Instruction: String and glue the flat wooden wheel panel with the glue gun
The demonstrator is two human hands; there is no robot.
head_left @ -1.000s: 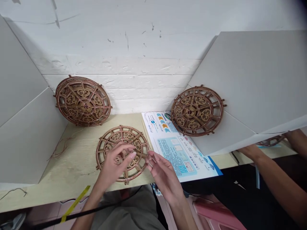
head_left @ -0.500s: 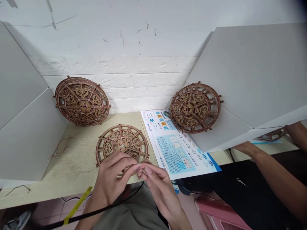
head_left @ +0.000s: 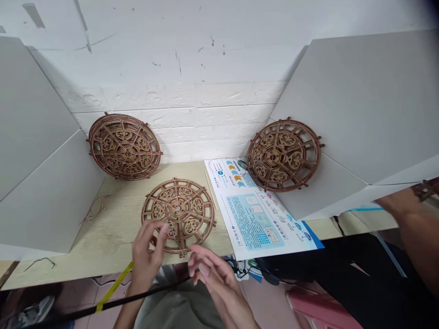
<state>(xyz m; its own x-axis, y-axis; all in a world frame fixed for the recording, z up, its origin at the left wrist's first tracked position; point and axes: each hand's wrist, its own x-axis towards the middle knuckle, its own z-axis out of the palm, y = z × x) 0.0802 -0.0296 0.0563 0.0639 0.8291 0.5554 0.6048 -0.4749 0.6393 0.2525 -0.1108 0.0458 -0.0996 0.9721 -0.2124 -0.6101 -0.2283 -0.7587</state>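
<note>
A round brown openwork disc (head_left: 178,217) with scroll-shaped cut-outs lies flat on the table in front of me, thin copper-coloured wires running over it. My left hand (head_left: 148,246) is at its lower left edge, thumb and index fingertips brought together close to a thin wire. Whatever is between those fingertips is too small to make out. Just below the disc's lower right rim is my right hand (head_left: 216,274), its index finger stretched out and apart from the thumb. I see nothing held in it.
Similar discs lean upright at the left (head_left: 125,147) and right (head_left: 284,154), near grey-white partition panels (head_left: 370,105). A printed sheet (head_left: 255,219) lies right of the flat disc. A black cable with a yellow tag (head_left: 115,285) crosses my lap. At far right, a person's arm (head_left: 411,224).
My hands were together over the disc's lower edge, fingertips meeting. They have separated, the left going slightly left and the right down, uncovering the disc's lower part. The view has shifted slightly.
</note>
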